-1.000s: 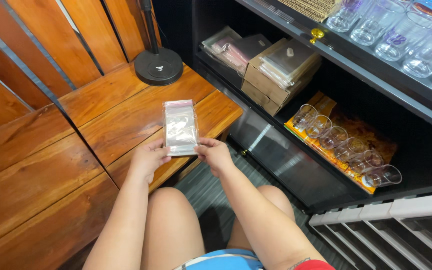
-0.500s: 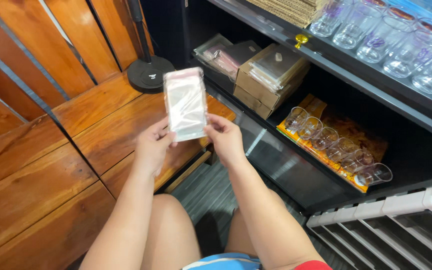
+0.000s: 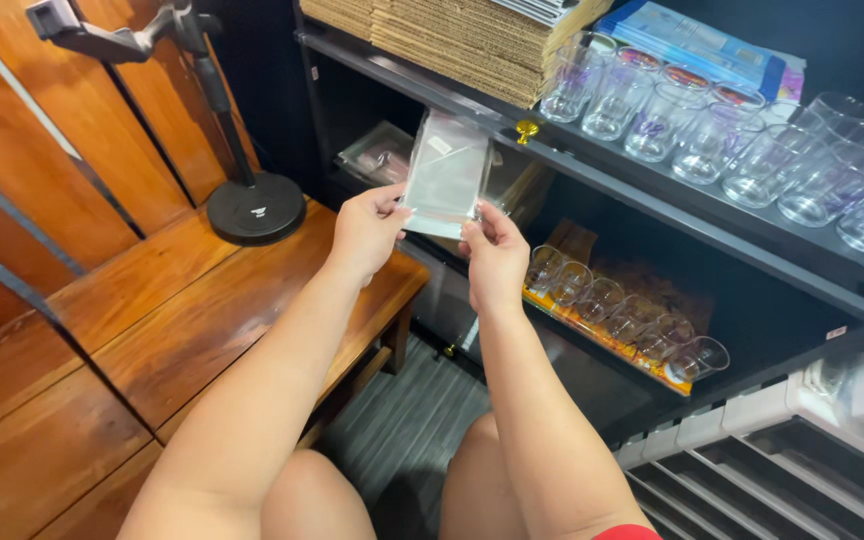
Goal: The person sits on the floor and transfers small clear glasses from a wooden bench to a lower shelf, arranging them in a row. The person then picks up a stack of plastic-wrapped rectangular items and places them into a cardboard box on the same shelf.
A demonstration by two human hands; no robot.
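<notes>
Both of my hands hold a small stack of clear plastic bags (image 3: 446,172) up in front of a black shelf unit. My left hand (image 3: 365,233) pinches the stack's lower left edge. My right hand (image 3: 495,252) grips its lower right corner. The stack is upright and slightly tilted, level with the front edge of the upper shelf (image 3: 592,165). My bare knees show at the bottom of the view.
A wooden bench (image 3: 182,320) lies to the left with a black round-based stand (image 3: 255,205) on it. Clear glasses (image 3: 712,140) and stacked cardboard (image 3: 452,40) fill the upper shelf. A row of small glasses (image 3: 617,310) sits on an orange tray lower down. A white grille (image 3: 752,460) is at lower right.
My hands have lifted the stack of bags from over the bench up and forward toward the shelves. The view has tilted up with them.
</notes>
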